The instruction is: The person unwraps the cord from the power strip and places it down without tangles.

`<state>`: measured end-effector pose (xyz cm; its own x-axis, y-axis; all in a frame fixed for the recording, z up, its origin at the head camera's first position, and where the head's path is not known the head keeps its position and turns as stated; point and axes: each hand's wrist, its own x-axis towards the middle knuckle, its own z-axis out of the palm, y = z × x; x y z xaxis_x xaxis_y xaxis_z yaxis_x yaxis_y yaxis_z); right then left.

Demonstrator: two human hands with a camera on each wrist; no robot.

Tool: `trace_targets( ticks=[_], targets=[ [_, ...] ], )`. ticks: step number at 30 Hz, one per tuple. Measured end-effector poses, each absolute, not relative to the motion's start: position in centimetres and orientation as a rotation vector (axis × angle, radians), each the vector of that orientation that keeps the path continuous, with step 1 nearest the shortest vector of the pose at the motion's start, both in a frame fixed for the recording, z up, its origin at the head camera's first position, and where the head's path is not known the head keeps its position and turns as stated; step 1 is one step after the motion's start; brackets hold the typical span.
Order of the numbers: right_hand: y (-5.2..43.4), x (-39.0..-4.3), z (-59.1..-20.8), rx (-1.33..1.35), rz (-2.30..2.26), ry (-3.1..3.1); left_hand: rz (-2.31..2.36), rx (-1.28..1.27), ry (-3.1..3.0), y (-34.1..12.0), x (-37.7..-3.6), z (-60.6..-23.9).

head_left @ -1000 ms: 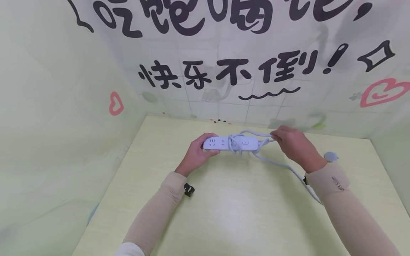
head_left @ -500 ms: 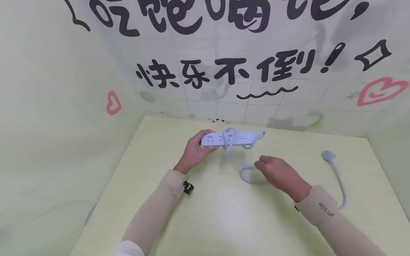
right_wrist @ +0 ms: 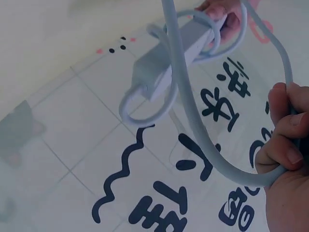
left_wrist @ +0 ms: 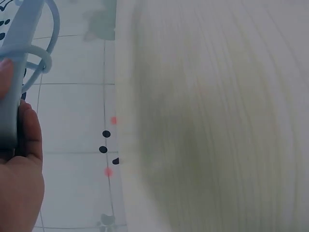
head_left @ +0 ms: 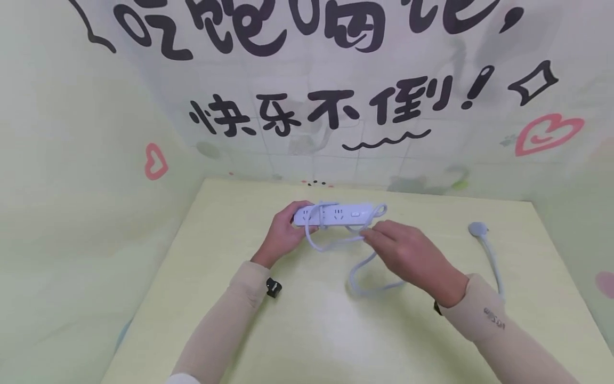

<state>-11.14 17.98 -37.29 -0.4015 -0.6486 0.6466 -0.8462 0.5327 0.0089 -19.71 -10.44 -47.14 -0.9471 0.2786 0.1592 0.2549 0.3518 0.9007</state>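
Observation:
A white power strip [head_left: 330,216] is held above the table, its sockets and switch facing the head camera. My left hand [head_left: 282,234] grips its left end, thumb in front; the left wrist view shows that hand [left_wrist: 21,186] at the left edge. A pale cord [right_wrist: 186,101] loops around the strip's body, and a small loop leaves its right end. Just below that end my right hand [head_left: 408,253] pinches the cord. In the right wrist view, curled fingers [right_wrist: 277,152] hold two stretches of cord. Another loop hangs underneath the right hand.
The cord's plug [head_left: 477,229] lies on the pale wooden table [head_left: 326,330] to the right. A white wall sheet [head_left: 268,165] with black lettering stands behind the table's back edge. Curtain-like sheets [head_left: 72,224] flank the sides.
My right hand has moved from the strip's right side downward, then slightly up and left with the cord. The loop around the strip has shifted left and widened. My left hand keeps its grip.

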Motion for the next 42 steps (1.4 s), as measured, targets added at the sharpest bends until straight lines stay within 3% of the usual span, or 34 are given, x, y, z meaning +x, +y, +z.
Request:
trace_targets(
  ticks=[11,24,35,42],
  targets=[
    [20.5,-15.4,-35.2,0.837,0.468,-2.211,1.74,0.524,2.493,-10.7,-19.5,-47.3],
    [24.3,-18.2,-39.5,0.657,0.485,-2.395,1.732,0.527,2.467,-11.1,-19.5,-47.1],
    [25.5,-19.0,-40.3,0.441,0.521,-2.571,1.695,0.528,2.445,-11.2,-19.3,-47.2],
    [26.3,-19.0,-42.5,0.467,0.449,-2.915,1.738,0.564,2.433,-10.8,-19.5,-46.6]
  ],
)
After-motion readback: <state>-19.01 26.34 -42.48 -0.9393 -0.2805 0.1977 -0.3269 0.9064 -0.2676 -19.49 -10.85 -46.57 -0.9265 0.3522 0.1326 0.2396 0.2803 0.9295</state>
